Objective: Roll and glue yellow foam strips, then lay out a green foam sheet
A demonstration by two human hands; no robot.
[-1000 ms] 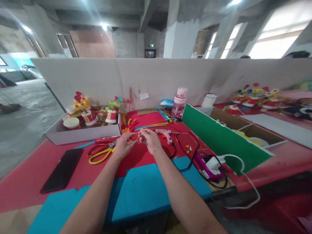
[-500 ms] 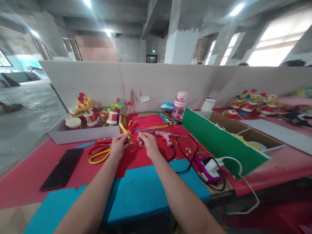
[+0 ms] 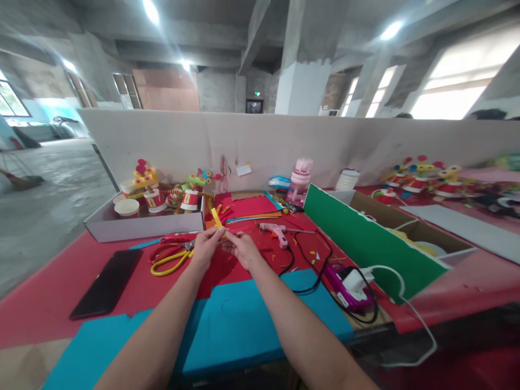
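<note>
A yellow paper strip (image 3: 216, 217) stands up from between the fingertips of both hands, above the red table surface. My left hand (image 3: 206, 248) is closed on it in a pinch. Meeting it from the right, my right hand (image 3: 242, 250) pinches at the strip's lower end, where the fingers partly hide it. To the left of my left hand lie scissors with yellow handles (image 3: 168, 264) and a red-handled tool (image 3: 162, 248). A pink glue gun (image 3: 274, 232) rests just beyond my right hand. Thin coloured strips (image 3: 254, 217) lie behind the hands.
A white box (image 3: 146, 230) at left holds paper cups and cup figures. Nearby is a black phone (image 3: 106, 283). Blue sheets (image 3: 247, 319) cover the front edge. At right stand a green-sided box (image 3: 365, 238) and a purple power strip (image 3: 350, 287) with cords; a pink bottle (image 3: 299, 179) stands behind.
My hands have come together; they were apart, the left with the yellow strip and the right near a thin red piece. The yellow strip now sits between both hands. The view has shifted slightly.
</note>
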